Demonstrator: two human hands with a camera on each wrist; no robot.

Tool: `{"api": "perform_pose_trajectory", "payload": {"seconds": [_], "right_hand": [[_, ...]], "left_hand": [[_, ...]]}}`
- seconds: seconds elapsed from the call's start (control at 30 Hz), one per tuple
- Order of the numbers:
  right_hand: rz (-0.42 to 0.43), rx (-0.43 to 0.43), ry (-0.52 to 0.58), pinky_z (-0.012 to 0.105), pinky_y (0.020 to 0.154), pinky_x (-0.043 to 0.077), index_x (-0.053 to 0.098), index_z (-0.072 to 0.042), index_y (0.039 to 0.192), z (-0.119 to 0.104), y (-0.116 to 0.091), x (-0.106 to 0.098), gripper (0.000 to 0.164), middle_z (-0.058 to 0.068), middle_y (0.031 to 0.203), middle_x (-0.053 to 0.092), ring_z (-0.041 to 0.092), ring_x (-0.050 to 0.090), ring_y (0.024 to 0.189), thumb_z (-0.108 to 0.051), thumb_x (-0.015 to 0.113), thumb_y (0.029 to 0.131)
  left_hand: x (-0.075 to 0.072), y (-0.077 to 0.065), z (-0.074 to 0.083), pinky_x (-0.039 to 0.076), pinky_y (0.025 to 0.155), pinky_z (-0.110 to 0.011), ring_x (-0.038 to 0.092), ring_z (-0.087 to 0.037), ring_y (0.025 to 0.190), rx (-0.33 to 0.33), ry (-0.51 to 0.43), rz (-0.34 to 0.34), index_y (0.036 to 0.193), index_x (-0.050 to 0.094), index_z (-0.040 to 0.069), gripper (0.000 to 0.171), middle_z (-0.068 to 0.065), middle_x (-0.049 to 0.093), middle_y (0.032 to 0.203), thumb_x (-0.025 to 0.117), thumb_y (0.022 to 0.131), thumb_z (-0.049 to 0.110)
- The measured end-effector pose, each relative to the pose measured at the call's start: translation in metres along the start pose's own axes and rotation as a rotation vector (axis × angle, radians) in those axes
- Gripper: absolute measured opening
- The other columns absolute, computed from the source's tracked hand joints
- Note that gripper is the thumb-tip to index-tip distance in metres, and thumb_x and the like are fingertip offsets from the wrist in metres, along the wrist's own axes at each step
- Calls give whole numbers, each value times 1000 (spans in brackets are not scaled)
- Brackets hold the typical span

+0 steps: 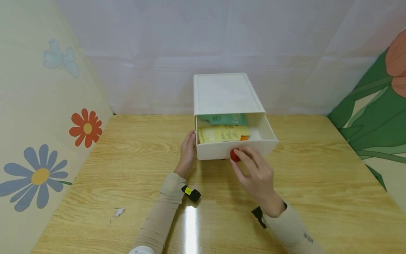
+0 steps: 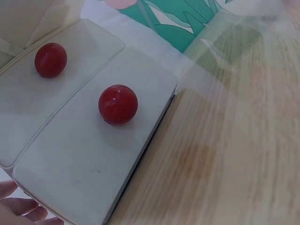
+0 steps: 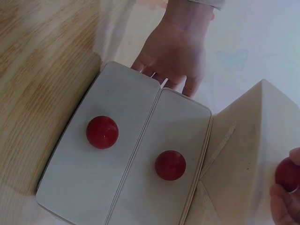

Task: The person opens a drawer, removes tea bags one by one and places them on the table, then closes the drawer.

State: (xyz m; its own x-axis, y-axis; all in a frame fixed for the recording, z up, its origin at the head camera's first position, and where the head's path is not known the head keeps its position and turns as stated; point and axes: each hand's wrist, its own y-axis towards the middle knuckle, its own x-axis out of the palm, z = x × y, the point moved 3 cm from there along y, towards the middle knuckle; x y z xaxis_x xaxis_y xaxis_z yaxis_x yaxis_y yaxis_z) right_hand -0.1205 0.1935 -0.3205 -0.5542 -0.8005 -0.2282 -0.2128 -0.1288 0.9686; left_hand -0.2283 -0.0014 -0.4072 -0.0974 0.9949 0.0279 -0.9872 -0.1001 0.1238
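A white drawer unit (image 1: 226, 93) stands on the table, its top drawer (image 1: 210, 151) pulled out. In that drawer lie a yellow packet (image 1: 219, 134) and a green packet (image 1: 226, 119), with a bit of orange at the yellow one's edge. My right hand (image 1: 255, 169) pinches the red round knob (image 1: 234, 155) on the drawer's front. Against the unit's left side rests my left hand (image 1: 188, 151), its fingers extended in the right wrist view. Two lower drawers, each with a red knob (image 3: 102, 132), are closed in the wrist views.
The wood-grain table (image 1: 146, 158) carries a small whitish scrap (image 1: 119, 212) at the left front. Behind the unit hangs a pale cloth (image 1: 158, 53). Panels with painted flowers (image 1: 85, 128) stand at both sides.
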Motion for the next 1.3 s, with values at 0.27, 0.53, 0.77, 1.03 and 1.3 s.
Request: {"api": "perform_pose_trajectory", "payload": {"seconds": [0.27,0.53,0.77,1.03,1.3], "right_hand": [[26,-38,-9,38,56,51,66,6,86,-4,0,-4,25,20,86,63,29,61,70,-18,60,87],[40,-67,2,37,55,51,65,7,82,-11,3,-9,25,20,83,62,29,60,67,-17,59,88],[41,-94,10,36,50,49,64,7,80,-19,6,-15,27,20,80,61,29,59,63,-18,58,89],[63,-104,23,33,45,47,63,7,77,-25,6,-21,28,21,77,61,28,57,56,-18,58,88],[72,-103,29,30,43,46,64,7,73,-30,5,-27,30,21,75,61,26,55,53,-18,58,89]], "left_hand": [[-2,1,1,33,102,-43,38,-31,125,-10,-25,-9,131,40,-8,39,-22,42,134,29,100,13],[-1,2,-4,36,100,-40,42,-30,121,13,-26,36,131,42,-5,40,-20,45,132,30,100,18],[1,0,-4,37,100,-39,44,-30,119,21,-57,52,130,42,-6,40,-22,47,130,32,100,18],[1,1,-3,36,101,-37,42,-26,122,4,-33,50,132,42,-5,40,-19,45,133,33,100,18],[2,2,-3,34,102,-34,39,-25,125,-5,-51,42,133,40,-4,41,-17,42,136,32,100,18]]}}
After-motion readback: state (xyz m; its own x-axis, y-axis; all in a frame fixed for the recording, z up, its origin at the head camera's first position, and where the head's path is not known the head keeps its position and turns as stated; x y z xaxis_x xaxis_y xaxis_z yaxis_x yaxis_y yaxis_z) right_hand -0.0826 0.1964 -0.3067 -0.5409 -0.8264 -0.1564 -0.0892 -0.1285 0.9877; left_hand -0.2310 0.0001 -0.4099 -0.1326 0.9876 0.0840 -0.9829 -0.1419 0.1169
